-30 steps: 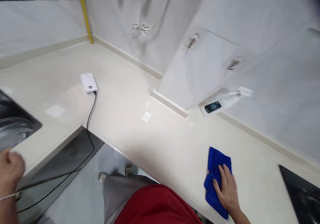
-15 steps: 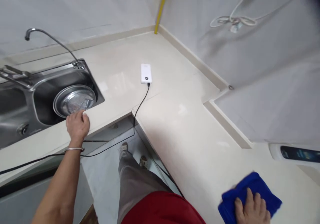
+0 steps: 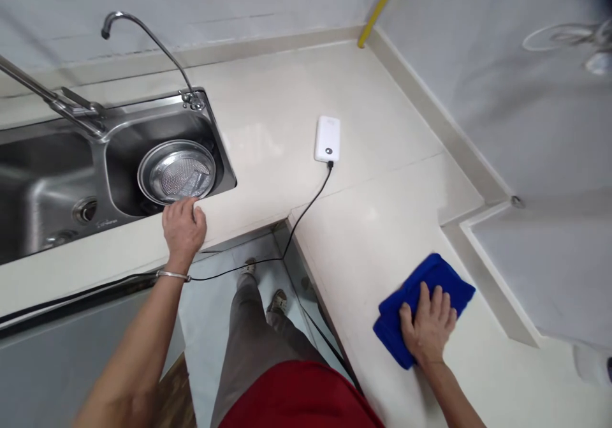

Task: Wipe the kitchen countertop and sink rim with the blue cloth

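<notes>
My right hand (image 3: 427, 326) lies flat, fingers spread, on a folded blue cloth (image 3: 447, 281) that rests on the cream countertop (image 3: 382, 211) near its front edge. My left hand (image 3: 183, 227) rests on the counter's edge just in front of the steel sink (image 3: 57, 179), fingers curled over the rim with nothing in them. A round steel strainer bowl (image 3: 176, 171) sits in the sink right behind that hand.
A white power bank (image 3: 327, 138) lies on the counter with a black cable (image 3: 306, 208) running over the edge to the floor. A curved tap (image 3: 143, 39) stands behind the sink. A wall column juts out at the right. A yellow pipe (image 3: 380, 7) fills the corner.
The view has swung left, bringing the sink in. My right hand has slid the blue cloth left along the counter. My left hand has stayed on the counter edge by the sink.
</notes>
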A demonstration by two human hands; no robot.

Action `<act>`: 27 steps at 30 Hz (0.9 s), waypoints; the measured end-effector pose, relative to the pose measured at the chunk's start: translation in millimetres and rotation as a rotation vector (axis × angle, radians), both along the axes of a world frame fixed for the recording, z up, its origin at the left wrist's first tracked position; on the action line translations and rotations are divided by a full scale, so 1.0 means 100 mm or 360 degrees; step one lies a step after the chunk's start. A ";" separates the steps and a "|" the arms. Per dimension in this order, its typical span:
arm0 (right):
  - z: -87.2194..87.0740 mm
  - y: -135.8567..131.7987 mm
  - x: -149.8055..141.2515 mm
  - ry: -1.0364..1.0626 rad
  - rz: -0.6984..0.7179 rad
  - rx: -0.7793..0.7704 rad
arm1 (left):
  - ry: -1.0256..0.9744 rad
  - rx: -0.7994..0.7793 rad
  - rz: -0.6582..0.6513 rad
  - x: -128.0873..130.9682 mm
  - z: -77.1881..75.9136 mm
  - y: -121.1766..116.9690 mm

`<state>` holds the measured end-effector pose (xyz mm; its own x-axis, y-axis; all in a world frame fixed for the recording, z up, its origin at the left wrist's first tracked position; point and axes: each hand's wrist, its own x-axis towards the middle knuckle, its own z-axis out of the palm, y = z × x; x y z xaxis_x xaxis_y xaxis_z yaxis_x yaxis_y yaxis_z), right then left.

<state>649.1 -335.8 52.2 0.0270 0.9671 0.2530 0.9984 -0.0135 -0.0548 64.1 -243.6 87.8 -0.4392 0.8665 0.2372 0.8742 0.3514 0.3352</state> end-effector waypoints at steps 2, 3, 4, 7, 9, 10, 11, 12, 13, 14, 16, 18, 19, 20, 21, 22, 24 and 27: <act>0.02 0.29 -0.16 -0.0008 0.0077 -0.0016 | 0.0004 -0.0015 0.0003 0.01 0.01 0.00; 0.03 0.44 -0.23 -0.0010 0.0116 -0.0020 | 0.0007 -0.0025 0.0001 0.01 0.02 0.00; 0.04 0.60 -0.31 -0.0012 0.0151 -0.0023 | 0.0014 -0.0032 -0.0003 0.01 0.03 0.00; 0.06 1.10 -0.51 -0.0005 0.0200 -0.0031 | 0.0051 -0.0050 -0.0032 0.02 0.04 0.00; 0.05 1.45 -0.63 0.0011 0.0210 -0.0033 | 0.0070 -0.0065 -0.0040 0.02 0.04 0.01; 0.04 1.62 -0.68 0.0022 0.0215 -0.0029 | 0.0075 -0.0078 -0.0040 0.02 0.04 0.01; 0.04 1.78 -0.73 0.0032 0.0226 -0.0030 | 0.0077 -0.0095 -0.0036 0.02 0.04 0.02; 0.03 1.94 -0.77 0.0038 0.0241 -0.0033 | 0.0079 -0.0110 -0.0030 0.02 0.05 0.02; 0.02 2.10 -0.81 0.0039 0.0257 -0.0039 | 0.0081 -0.0125 -0.0028 0.02 0.05 0.03; 0.01 2.24 -0.84 0.0037 0.0276 -0.0052 | 0.0085 -0.0137 -0.0028 0.02 0.05 0.03; 0.00 2.51 -0.89 0.0033 0.0303 -0.0078 | 0.0091 -0.0148 -0.0032 0.02 0.06 0.04; -0.02 2.74 -0.94 0.0036 0.0314 -0.0099 | 0.0097 -0.0148 -0.0034 0.02 0.06 0.05; -0.02 2.84 -0.96 0.0040 0.0312 -0.0106 | 0.0098 -0.0147 -0.0036 0.01 0.05 0.05; -0.02 2.92 -0.99 0.0046 0.0307 -0.0108 | 0.0099 -0.0147 -0.0036 0.01 0.05 0.05; -0.01 2.98 -1.02 0.0053 0.0301 -0.0106 | 0.0102 -0.0152 -0.0035 0.00 0.05 0.06; 0.00 3.04 -1.04 0.0061 0.0289 -0.0100 | 0.0107 -0.0159 -0.0028 0.00 0.05 0.06; 0.03 3.10 -1.10 0.0080 0.0239 -0.0083 | 0.0114 -0.0174 -0.0015 -0.01 0.05 0.07; 0.10 3.11 -1.17 0.0095 0.0139 -0.0077 | 0.0116 -0.0183 -0.0018 -0.02 0.06 0.08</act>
